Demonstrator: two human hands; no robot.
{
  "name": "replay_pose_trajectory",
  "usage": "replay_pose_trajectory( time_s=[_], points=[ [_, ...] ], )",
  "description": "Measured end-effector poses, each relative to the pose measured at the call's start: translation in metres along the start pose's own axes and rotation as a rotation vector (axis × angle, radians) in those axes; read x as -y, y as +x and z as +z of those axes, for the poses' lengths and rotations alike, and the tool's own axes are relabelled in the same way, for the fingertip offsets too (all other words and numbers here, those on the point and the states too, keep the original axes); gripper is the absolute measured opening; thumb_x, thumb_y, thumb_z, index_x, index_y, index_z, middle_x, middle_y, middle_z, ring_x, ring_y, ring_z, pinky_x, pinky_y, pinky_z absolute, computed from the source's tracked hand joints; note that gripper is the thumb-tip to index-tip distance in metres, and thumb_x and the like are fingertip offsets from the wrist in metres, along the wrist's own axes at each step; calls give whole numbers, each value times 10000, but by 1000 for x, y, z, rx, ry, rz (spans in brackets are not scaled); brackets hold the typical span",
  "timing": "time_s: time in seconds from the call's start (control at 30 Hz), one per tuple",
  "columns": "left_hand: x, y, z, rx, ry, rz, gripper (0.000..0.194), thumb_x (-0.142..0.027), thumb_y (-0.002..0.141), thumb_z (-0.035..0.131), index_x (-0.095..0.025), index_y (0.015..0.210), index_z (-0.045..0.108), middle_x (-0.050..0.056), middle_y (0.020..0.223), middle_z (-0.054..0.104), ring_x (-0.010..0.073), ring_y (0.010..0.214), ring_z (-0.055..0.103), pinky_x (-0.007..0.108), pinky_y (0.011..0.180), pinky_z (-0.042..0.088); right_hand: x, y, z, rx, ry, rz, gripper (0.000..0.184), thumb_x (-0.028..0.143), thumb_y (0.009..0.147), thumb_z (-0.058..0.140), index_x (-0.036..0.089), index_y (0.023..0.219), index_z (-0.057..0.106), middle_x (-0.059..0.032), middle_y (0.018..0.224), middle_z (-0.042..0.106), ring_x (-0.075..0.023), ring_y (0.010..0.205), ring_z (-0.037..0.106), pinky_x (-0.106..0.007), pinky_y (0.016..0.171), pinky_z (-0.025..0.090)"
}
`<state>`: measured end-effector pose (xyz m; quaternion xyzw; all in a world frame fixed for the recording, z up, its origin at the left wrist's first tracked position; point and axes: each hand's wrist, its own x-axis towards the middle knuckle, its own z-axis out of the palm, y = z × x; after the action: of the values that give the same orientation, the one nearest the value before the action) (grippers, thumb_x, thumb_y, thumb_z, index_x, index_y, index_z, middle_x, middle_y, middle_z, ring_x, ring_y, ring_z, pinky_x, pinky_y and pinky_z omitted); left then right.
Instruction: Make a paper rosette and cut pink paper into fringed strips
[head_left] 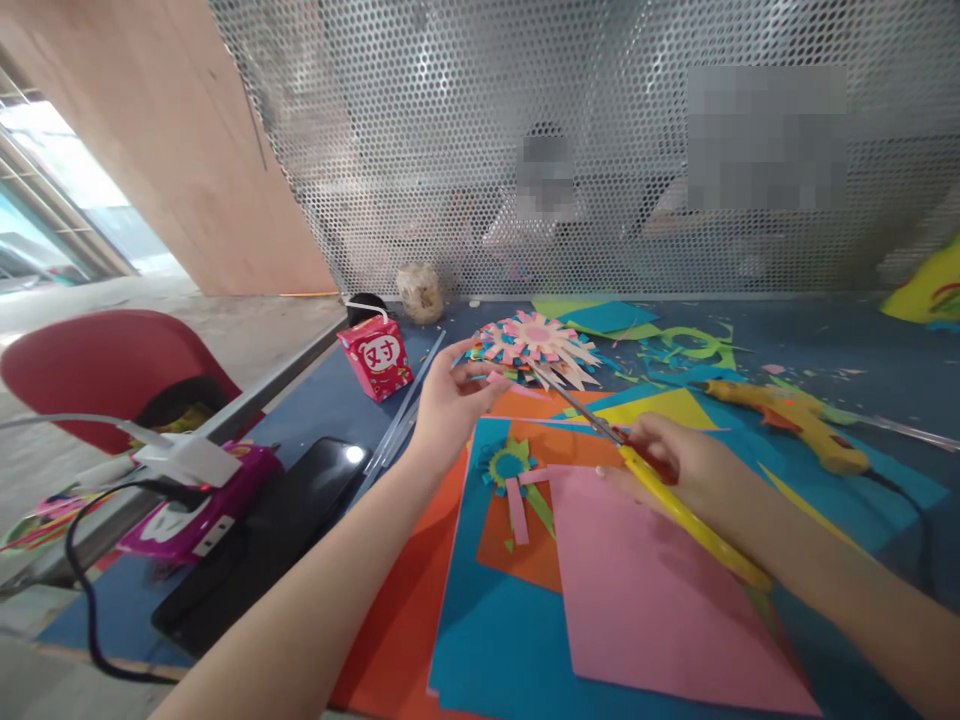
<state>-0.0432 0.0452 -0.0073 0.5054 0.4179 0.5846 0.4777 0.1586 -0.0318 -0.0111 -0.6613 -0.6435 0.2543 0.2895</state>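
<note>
Yellow-handled scissors (697,522) are in my right hand (675,465), their metal blades pointing away and to the left. My left hand (454,400) pinches a small pink paper piece (496,378) at its fingertips, just left of the blade tips. Beyond the tips lie fringed pink-and-cream paper flowers (536,335). Below the hands, a large pink sheet (660,590) rests over orange and blue sheets (487,640). A small blue-and-green paper flower (508,466) with pink and green strips lies on this stack.
To the right lies a yellow glue gun (806,420) with a black cable. At left are a red drink carton (377,358), clear glue sticks (397,425), a black phone (262,545) and a purple power strip (202,510). Paper scraps (686,345) lie before a perforated metal panel (465,130).
</note>
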Motion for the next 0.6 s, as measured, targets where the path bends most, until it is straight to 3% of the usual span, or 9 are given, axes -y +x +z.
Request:
replay_pose_trajectory(
  time_s=[0.1, 0.3, 0.47, 0.6],
  points=[
    [-8, -1, -1, -50, -160, 0, 576, -123, 531, 765, -149, 1041, 497, -31, 704, 620, 75, 559, 565, 193, 492, 418, -3, 0, 0, 117, 114, 72, 296, 431, 677, 575, 236, 646, 356, 104, 440, 349, -69, 376, 306, -207, 385, 208],
    [-15, -7, 6, -125, -518, -157, 326, -23, 599, 667, -143, 870, 531, -39, 582, 585, 82, 576, 591, 185, 537, 444, 4, -8, 1, 277, 270, 127, 330, 450, 664, 601, 238, 668, 349, 129, 432, 310, -38, 315, 256, -192, 325, 165],
    [-17, -17, 15, -99, -590, -138, 258, -19, 632, 645, -164, 827, 558, -43, 599, 582, 81, 620, 600, 187, 576, 454, 11, -11, -1, 275, 267, 175, 348, 460, 673, 613, 240, 663, 344, 137, 421, 283, -33, 307, 235, -190, 329, 158],
    [-15, -25, 17, -14, -590, -124, 236, -38, 632, 659, -170, 806, 569, -51, 600, 564, 82, 636, 595, 183, 566, 443, 13, -10, -1, 239, 286, 187, 402, 512, 639, 631, 242, 643, 333, 133, 413, 286, -37, 303, 234, -197, 327, 142]
  ],
)
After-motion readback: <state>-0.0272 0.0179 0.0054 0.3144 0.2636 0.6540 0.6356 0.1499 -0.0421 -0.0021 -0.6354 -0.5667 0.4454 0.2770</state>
